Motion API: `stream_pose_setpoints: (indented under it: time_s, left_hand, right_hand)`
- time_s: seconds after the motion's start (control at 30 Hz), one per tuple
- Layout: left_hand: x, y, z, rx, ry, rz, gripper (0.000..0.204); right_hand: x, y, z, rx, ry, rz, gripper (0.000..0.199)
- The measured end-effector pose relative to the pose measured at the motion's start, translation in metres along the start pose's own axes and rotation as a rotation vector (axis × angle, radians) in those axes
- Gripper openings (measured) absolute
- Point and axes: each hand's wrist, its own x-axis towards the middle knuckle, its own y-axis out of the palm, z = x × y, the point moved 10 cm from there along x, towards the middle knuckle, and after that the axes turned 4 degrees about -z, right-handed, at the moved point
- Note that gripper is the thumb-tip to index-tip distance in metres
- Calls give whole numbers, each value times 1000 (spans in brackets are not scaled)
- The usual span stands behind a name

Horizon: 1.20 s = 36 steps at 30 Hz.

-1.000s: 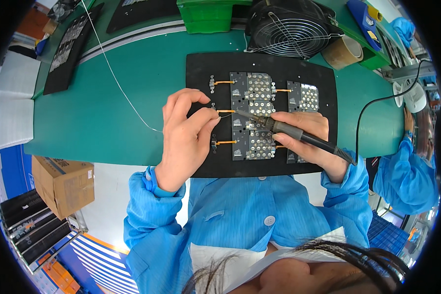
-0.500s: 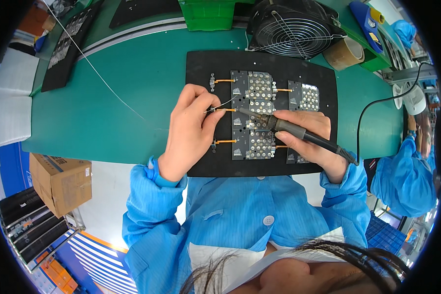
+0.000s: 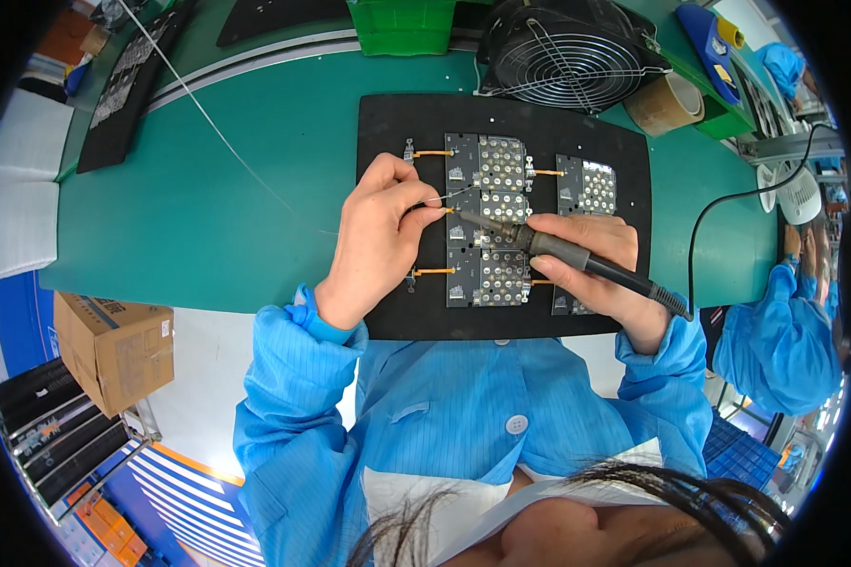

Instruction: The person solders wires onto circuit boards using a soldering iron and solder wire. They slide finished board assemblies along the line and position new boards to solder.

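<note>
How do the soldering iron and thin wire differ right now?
The soldering iron is thick and dark; the wire is thin and silvery. The right hand holds the iron; the left hand pinches the wire. The iron's tip points left, the wire's free end right. Both are hand-held.

An electronics workshop, shown by the soldering iron point(image 3: 563, 250), circuit boards point(image 3: 462, 279), green bench point(image 3: 208, 241) and blue-coated co-worker point(image 3: 775, 350).

The left arm point(image 3: 298, 369) and right arm point(image 3: 667, 387) bend at the elbow, forearms angling inward. The left grip point(image 3: 378, 236) has its back turned up, thumb and forefinger pinched close, the other fingers curled. The right grip point(image 3: 603, 260), well apart from it, points leftward, thumb and forefinger opposed as if round a pen.
</note>
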Motion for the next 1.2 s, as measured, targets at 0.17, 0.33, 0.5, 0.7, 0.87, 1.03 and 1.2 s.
stream_pose_setpoints:
  time_s: [0.17,0.33,0.5,0.7,0.87,1.03,1.2]
  left_hand:
    - [0,-2,-1,-4,-6,-20,10]
    - [0,-3,-3,2,6,-31,10]
    - [0,-3,-2,18,11,-29,10]
    - [0,-3,-2,13,2,-30,10]
    - [0,-4,-2,5,11,-38,10]
    - [0,-4,-3,13,9,-35,10]
    - [0,-4,-3,15,21,-40,10]
  right_hand:
    - [0,0,-4,1,54,9,36]
    - [0,0,-3,8,37,9,36]
    - [0,0,-3,7,50,21,35]
    - [-2,-1,-10,31,107,-6,34]
    - [-1,-1,-9,41,101,16,34]
    - [-1,-1,-10,35,122,20,37]
    - [0,-2,-11,40,108,16,36]
